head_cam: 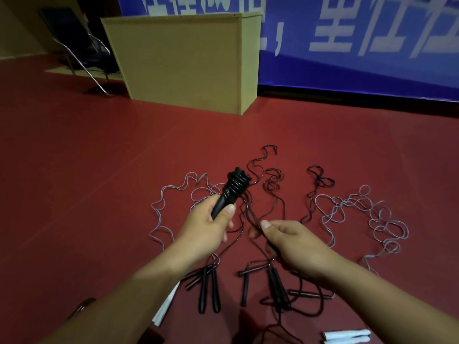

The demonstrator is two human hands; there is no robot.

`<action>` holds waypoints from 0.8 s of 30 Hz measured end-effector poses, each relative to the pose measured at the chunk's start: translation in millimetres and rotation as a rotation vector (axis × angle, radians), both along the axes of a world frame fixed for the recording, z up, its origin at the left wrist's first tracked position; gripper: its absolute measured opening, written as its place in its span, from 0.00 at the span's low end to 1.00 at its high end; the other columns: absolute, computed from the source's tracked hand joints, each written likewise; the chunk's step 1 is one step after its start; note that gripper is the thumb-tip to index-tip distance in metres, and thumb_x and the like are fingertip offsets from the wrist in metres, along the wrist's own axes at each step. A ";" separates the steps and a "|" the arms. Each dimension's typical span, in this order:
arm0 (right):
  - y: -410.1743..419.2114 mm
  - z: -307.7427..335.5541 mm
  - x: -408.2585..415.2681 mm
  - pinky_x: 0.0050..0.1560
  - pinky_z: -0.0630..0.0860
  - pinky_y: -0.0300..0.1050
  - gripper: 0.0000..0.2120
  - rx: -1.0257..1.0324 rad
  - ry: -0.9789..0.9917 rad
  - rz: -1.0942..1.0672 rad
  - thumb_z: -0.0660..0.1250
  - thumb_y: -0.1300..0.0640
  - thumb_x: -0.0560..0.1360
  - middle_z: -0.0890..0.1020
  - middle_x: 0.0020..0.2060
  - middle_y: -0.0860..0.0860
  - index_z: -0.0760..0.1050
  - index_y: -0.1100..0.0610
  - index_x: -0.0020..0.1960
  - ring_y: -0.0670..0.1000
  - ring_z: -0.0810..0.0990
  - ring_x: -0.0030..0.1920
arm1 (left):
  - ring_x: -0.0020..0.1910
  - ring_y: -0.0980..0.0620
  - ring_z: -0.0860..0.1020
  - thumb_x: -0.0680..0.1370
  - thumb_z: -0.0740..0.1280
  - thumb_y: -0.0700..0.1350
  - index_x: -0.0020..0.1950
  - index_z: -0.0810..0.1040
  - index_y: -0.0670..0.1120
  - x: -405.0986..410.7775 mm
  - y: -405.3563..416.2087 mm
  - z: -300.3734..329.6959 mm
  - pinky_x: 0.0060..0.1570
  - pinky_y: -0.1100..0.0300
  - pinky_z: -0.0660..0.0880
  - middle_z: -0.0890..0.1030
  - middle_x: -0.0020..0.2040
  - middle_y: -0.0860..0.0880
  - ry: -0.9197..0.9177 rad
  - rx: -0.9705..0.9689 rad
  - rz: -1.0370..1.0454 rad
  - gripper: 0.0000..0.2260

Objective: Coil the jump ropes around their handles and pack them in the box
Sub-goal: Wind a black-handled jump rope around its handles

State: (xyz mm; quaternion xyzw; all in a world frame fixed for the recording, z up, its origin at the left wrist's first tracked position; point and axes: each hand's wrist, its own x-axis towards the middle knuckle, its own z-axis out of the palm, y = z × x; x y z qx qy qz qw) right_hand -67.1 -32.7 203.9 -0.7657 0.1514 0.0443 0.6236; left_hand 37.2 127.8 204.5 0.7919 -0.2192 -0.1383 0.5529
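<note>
My left hand [211, 227] grips a pair of black jump rope handles [224, 199], held tilted up and away from me. Several turns of black cord [238, 182] are wound around their upper end. My right hand [293, 240] pinches the loose strand of that black rope [250, 214] just right of the handles. Several more black handles [210, 291] [278, 288] lie on the red floor below my hands, their dark and grey ropes [357, 209] spread out loosely beyond. No packing box can be identified for certain.
A tan wooden cabinet [183, 63] stands ahead on the red floor [87, 157], with a metal-framed chair [82, 50] to its left and a blue banner [360, 40] behind. White handles [346, 336] lie at the bottom right. A white sheet [165, 309] lies under my left forearm.
</note>
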 end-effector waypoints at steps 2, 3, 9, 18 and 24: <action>-2.5 2.1 -0.4 0.25 0.59 0.35 0.16 -0.070 -0.035 -0.008 0.58 0.46 0.81 0.67 0.25 0.45 0.74 0.59 0.47 0.43 0.61 0.23 | 0.26 0.53 0.73 0.82 0.63 0.45 0.46 0.75 0.50 6.2 3.2 -4.2 0.29 0.62 0.69 0.78 0.33 0.51 0.013 0.028 0.036 0.05; -3.6 2.2 0.0 0.25 0.61 0.34 0.12 -0.082 -0.050 -0.025 0.60 0.48 0.81 0.68 0.25 0.45 0.74 0.57 0.48 0.42 0.63 0.23 | 0.25 0.54 0.73 0.82 0.63 0.45 0.46 0.75 0.50 8.1 4.8 -6.0 0.28 0.63 0.69 0.78 0.33 0.51 0.021 0.042 0.043 0.05; -11.5 1.6 -0.9 0.24 0.63 0.33 0.05 -0.179 -0.029 -0.037 0.65 0.56 0.79 0.75 0.25 0.46 0.76 0.57 0.46 0.41 0.66 0.23 | 0.23 0.55 0.72 0.82 0.63 0.44 0.46 0.76 0.49 11.4 6.3 -10.5 0.25 0.66 0.69 0.79 0.34 0.49 0.036 0.086 0.058 0.05; -22.9 10.5 -7.0 0.27 0.61 0.38 0.13 -0.162 0.059 0.075 0.61 0.55 0.81 0.72 0.28 0.50 0.79 0.56 0.41 0.46 0.64 0.26 | 0.27 0.56 0.75 0.79 0.64 0.51 0.44 0.76 0.59 27.4 15.8 -14.9 0.35 0.57 0.72 0.80 0.31 0.56 -0.132 0.280 0.050 0.05; -21.1 14.6 -11.1 0.27 0.59 0.36 0.14 -0.195 0.012 0.210 0.62 0.52 0.80 0.69 0.28 0.48 0.76 0.54 0.37 0.44 0.62 0.26 | 0.41 0.48 0.81 0.77 0.62 0.59 0.47 0.72 0.63 25.0 12.2 -16.1 0.46 0.52 0.78 0.82 0.37 0.56 -0.245 0.542 0.010 0.02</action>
